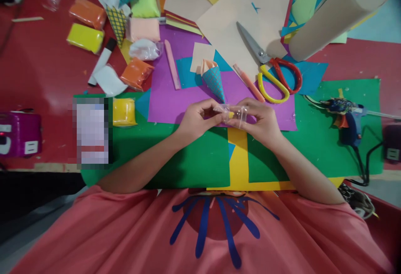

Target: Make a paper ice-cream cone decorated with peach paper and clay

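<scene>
Between my two hands is a small clear plastic bag with a bit of something yellow in it. My left hand pinches the bag's left end between thumb and fingers. The fingers of my right hand close on its right end. Just above them, on purple paper, lies a small teal patterned cone with a peach lining, its tip pointing down toward the bag. A pink stick and scissors with red and yellow handles lie to the right of the cone.
Packets of orange, yellow and white clay lie to the left, near a marker and a phone-like object. A glue gun with its cord rests on green paper at right. A large white roll stands at upper right.
</scene>
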{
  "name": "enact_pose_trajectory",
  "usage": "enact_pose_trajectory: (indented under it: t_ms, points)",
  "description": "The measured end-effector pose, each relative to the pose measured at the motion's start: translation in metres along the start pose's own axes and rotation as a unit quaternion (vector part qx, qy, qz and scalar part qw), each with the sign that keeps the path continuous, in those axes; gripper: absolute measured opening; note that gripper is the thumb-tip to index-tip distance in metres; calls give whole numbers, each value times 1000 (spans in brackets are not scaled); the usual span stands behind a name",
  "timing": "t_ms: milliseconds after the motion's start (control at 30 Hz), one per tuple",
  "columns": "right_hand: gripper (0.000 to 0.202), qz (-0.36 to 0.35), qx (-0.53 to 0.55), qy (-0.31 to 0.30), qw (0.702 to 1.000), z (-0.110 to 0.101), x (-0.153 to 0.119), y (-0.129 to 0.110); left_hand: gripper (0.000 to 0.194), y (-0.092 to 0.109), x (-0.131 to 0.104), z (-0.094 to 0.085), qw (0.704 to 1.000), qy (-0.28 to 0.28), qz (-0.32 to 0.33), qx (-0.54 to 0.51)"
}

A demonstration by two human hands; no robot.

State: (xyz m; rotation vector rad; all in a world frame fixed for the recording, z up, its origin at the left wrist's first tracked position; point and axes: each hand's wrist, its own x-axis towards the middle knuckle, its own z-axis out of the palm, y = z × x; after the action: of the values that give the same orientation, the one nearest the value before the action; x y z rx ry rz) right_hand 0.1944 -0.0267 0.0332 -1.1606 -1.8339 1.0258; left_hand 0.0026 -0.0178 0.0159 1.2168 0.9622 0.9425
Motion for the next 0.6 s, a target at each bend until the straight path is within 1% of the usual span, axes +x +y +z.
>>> enact_pose_trajectory:
  t_ms: [100, 167, 233, 333, 433, 467, 500, 533, 600]
  points:
    - [37, -16, 6, -5, 1000, 3, -1, 3, 48, 1, -1, 1, 1000, -3, -7, -7]
    - [36, -11, 3, 8, 1000, 3, -1, 4, 47, 1, 0, 0, 1000, -4, -10, -14]
    - [33, 3, 5, 28, 1000, 0, -1, 4, 43, 1, 3, -2, 1000, 6, -2, -18]
    - [28, 11, 30, 91, 995, -8, -1, 3, 37, 0, 8, -11, 998, 37, 43, -40]
    - [24, 10, 40, 154, 987, -20, 2, 3, 35, 1, 18, -26, 990, 98, 93, -38]
    - [21, 3, 30, 152, 988, -24, 3, 4, 35, 1, 22, -33, 986, 125, 111, -25]
    - [18, -4, 11, 132, 991, -28, 4, 5, 34, 2, 26, -40, 978, 154, 140, -14]
    - [15, -14, -10, 91, 996, -31, 5, 6, 34, 3, 29, -48, 968, 184, 173, -2]
    - [14, -41, -51, -12, 998, -34, 6, 9, 33, 5, 35, -62, 958, 208, 197, 7]
